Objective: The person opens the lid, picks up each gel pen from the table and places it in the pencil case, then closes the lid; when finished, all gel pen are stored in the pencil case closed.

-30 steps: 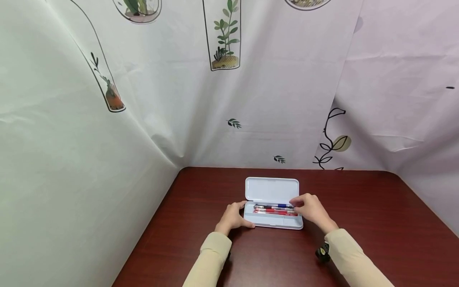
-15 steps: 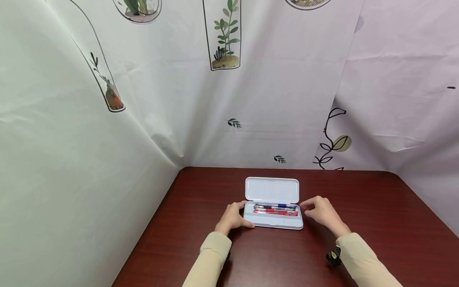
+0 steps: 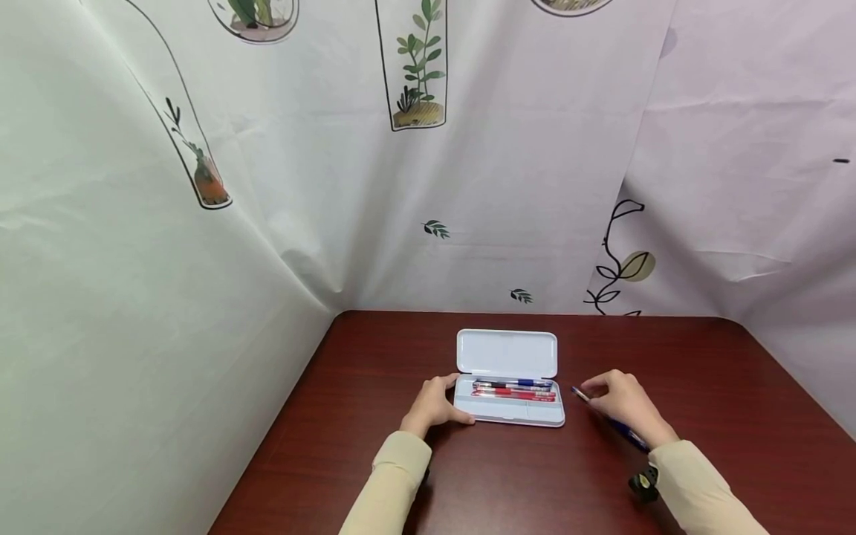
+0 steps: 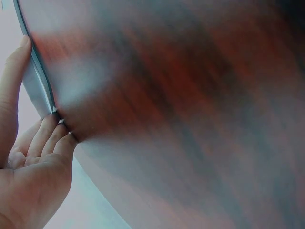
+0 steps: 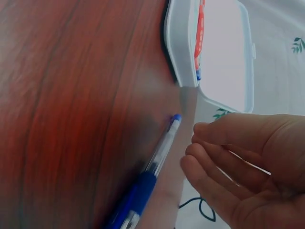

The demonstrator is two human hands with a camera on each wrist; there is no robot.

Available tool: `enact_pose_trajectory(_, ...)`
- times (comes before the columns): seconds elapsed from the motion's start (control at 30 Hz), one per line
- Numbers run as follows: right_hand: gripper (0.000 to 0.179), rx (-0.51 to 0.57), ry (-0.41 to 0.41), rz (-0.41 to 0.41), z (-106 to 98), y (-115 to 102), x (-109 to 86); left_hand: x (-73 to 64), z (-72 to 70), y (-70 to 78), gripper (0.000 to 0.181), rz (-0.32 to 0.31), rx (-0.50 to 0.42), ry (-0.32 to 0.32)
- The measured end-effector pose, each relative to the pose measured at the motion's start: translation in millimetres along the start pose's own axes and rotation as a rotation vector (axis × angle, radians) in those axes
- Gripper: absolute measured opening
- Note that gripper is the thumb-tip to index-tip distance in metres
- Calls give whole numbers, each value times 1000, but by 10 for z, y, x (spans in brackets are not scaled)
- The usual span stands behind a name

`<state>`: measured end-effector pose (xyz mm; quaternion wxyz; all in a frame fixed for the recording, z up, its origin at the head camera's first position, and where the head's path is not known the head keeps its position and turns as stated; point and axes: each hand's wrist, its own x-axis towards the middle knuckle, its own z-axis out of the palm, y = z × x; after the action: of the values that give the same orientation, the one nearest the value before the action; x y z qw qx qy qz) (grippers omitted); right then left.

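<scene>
A pale blue pencil case [image 3: 495, 412] lies with its lid [image 3: 508, 353] raised at the back. Inside rest several pens, among them a blue pen [image 3: 535, 383] and a red pen [image 3: 535, 397]. My left hand [image 3: 431, 405] holds the case's left end, thumb [image 4: 16, 71] at the front edge and fingers at the back corner. To the right of the case, a clear-barrelled blue pen [image 5: 162, 150] lies slantwise on the table. Over it hovers my right hand [image 3: 625, 401], fingers loosely bent. In the right wrist view a gap shows between fingertips and pen.
The dark red-brown table [image 3: 521, 483] reaches back to a white cloth [image 3: 535, 186] printed with plants. More cloth [image 3: 167, 334] hangs along the left side. A dark device [image 3: 644, 483] is strapped at my right wrist.
My right hand has moved right, from the pens inside the case to above the table. The blue pen lying there has come into sight. My left hand stays where it was.
</scene>
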<state>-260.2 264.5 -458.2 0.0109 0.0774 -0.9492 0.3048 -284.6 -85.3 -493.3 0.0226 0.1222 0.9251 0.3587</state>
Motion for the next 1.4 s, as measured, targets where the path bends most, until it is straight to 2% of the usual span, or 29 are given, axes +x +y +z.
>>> enact_pose_trajectory(0.17, 22, -16, 10, -1, -26, 44, -39, -5, -19, 11, 89, 3, -4, 4)
enact_pose_trajectory(0.47, 26, -58, -11, 43, -46, 108, -121, -1, 0, 16, 91, -2, -3, -2)
enact_pose_trajectory(0.87, 21, -65, 0, 27, -18, 147, -181, -2, 6, -2, 91, -4, -9, -1)
enact_pose_trajectory(1.4, 14, -37, 17, 7, 91, 199, -165, -4, 7, -3, 90, -8, -20, 0)
